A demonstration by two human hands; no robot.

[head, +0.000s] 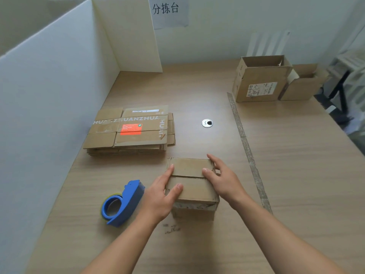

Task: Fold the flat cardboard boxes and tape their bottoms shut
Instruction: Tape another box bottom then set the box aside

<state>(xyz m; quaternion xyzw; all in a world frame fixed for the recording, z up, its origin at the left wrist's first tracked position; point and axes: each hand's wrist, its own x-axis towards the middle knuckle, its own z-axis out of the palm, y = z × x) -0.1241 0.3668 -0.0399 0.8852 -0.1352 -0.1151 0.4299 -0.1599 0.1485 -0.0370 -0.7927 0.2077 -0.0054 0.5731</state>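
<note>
I watched the small box (194, 186) stand near the front of the table (296, 175), a seam showing between its two top flaps. The left hand (161, 196) and right hand (224, 179) flanked it, fingers straight and unclenched, pressing the flaps and grasping nothing. A white partition (49, 95) walled off the left. Bare table lay to the right, up to a worn tape strip (246, 151). The left hand hid the box's left side. The blue tape dispenser (123, 203) sat just beside that hand, the flat box stack (130, 129) beyond, and two open boxes (260, 82) far right.

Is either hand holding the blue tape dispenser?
No, the tape dispenser lies on the table, while the left hand and the right hand both rest on the box.
</note>
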